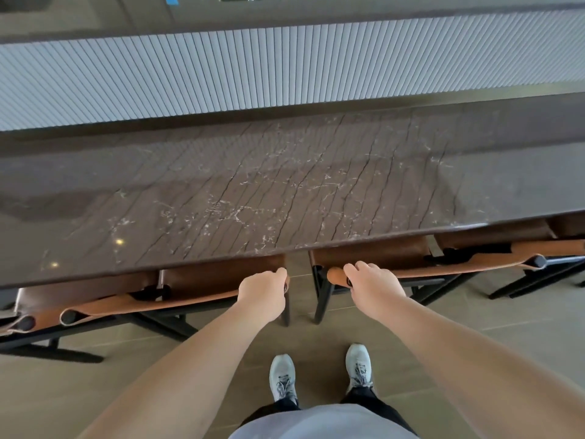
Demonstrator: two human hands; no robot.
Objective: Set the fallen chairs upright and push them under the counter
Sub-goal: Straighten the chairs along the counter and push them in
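Two upright chairs with tan leather backs and black frames stand side by side, their seats tucked under the dark marble counter [285,191]. My left hand [264,291] grips the right end of the left chair's backrest [152,304]. My right hand [372,285] curls over the left end of the right chair's backrest [459,267], next to its rounded tan tip. A narrow gap of floor separates the two chairs between my hands.
A further chair shows at the far left edge [15,324] and another at the far right [566,226], both under the counter. A ribbed white panel [285,71] runs behind the countertop. My grey shoes [319,375] stand on the beige tiled floor.
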